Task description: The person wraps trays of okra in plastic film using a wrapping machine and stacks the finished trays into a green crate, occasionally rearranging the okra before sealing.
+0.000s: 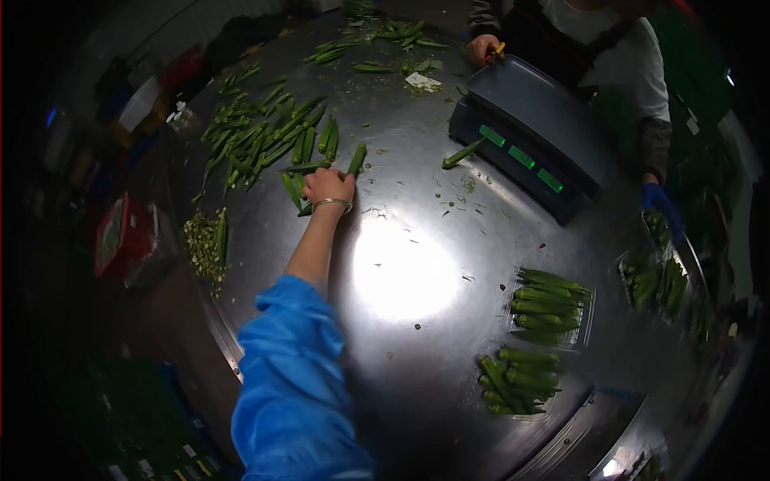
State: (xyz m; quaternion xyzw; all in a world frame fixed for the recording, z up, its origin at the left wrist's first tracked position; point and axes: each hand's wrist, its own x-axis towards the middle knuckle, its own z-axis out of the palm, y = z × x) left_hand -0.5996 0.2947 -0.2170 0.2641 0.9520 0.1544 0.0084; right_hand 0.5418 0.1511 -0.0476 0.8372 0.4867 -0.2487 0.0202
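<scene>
My left hand [329, 186], in a blue sleeve with a bracelet at the wrist, reaches to the okra at the upper left of the metal table [417, 120]. Its fingers are closed round an okra pod [357, 160] that sticks out beyond them. Other pods lie close beside the fingers, next to a large loose pile of okra [261, 136]. My right hand is out of the picture. Two clear trays of okra, one [548, 301] behind the other [520, 381], rest at the lower right.
A scale [533, 128] with green displays stands at the upper right, a single pod [463, 153] against it. Behind it a co-worker holds something orange; their other hand is blue-gloved. Trimmings [206, 244] lie near the left edge, a red basket [120, 236] beyond.
</scene>
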